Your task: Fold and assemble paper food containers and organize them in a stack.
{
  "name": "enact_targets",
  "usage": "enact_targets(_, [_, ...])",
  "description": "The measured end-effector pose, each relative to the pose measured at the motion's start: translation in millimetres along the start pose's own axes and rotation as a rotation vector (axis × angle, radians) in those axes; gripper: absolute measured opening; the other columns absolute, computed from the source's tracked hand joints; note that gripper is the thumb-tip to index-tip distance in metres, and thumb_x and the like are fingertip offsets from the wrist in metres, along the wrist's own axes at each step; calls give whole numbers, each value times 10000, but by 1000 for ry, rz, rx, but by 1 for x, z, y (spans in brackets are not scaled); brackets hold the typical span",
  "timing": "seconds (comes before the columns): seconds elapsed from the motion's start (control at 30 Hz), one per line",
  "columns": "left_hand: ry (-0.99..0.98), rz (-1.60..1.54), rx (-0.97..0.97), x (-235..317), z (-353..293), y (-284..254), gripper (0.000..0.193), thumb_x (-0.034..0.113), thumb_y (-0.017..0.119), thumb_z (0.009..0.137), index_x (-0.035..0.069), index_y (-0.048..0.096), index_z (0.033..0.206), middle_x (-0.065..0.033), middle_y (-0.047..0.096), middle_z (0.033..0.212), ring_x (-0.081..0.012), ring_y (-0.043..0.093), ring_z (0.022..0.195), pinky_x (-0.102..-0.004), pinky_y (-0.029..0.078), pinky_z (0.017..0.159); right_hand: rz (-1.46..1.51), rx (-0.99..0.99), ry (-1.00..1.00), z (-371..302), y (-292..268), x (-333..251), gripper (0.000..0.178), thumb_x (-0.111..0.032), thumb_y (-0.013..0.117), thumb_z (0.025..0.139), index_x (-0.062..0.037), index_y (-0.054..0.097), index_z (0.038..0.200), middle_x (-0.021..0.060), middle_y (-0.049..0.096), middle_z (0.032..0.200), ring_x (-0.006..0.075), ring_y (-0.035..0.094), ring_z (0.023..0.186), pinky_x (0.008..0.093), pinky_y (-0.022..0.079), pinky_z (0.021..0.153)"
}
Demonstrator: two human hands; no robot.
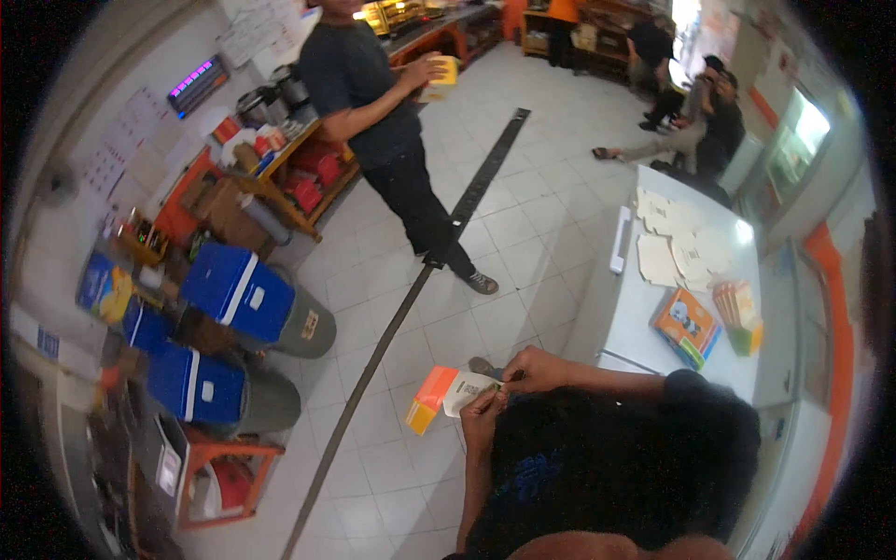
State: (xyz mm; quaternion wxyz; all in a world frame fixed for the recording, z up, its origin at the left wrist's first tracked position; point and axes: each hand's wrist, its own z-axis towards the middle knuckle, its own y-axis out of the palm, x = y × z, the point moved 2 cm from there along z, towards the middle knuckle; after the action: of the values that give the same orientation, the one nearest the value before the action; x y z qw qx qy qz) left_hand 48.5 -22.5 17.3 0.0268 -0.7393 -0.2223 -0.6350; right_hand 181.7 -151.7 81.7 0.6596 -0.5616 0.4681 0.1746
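A folded cardboard food packet [436,390], orange and yellow at its far part and off-white with a printed code nearer me, is held out in front of my body over the floor. My left hand [482,415] grips its near edge from below. Fingers pinched, my right hand [525,370] is at the packet's near end, close beside the left fingertips. What exactly lies between the right fingertips is too small to make out. Both forearms are bent toward each other against my dark shirt.
On the white freezer top [630,327] to the right lie flat unfolded cartons [677,254], a colourful box [687,325] and a stack of packets [739,313]. A co-worker [369,103] stands ahead holding a yellow carton. Blue-lidded bins [238,289] stand left; people sit far right. A dark strip crosses the tiles.
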Motion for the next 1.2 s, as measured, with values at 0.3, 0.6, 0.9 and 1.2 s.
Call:
enact_targets(0.3, [151, 377, 74, 3, -7, -25, 105, 35, 644, 886, -20, 703, 953, -30, 646, 797, -108, 593, 749, -253, 487, 725, -35, -14, -100, 21, 23, -12, 134, -135, 714, 818, -30, 725, 902, 116, 711, 797, 199, 679, 692, 311, 535, 673])
enact_targets(0.6, [322, 321, 315, -5, -25, -66, 151, 103, 673, 761, -1, 714, 863, -113, 706, 811, -188, 663, 756, -322, 511, 727, -152, -50, -96, 70, 48, -46, 120, -144, 705, 781, -41, 694, 840, 124, 683, 772, 238, 667, 660, 352, 538, 652])
enact_targets(0.9, [363, -60, 652, 27, -56, -120, 225, 68, 746, 827, -22, 706, 1030, -89, 702, 995, -127, 641, 844, -245, 523, 772, -64, -237, -318, 129, 101, -110, 106, -34, 662, 793, -15, 678, 896, 122, 684, 841, 228, 686, 720, 314, 551, 635])
enact_targets(1.2, [336, -246, 690, 25, -73, -124, 174, 63, 714, 858, -35, 700, 1001, -82, 686, 957, -130, 638, 833, -250, 527, 758, -37, -261, -377, 131, 105, -128, 119, -27, 663, 803, -9, 675, 920, 147, 686, 865, 270, 694, 750, 335, 563, 653])
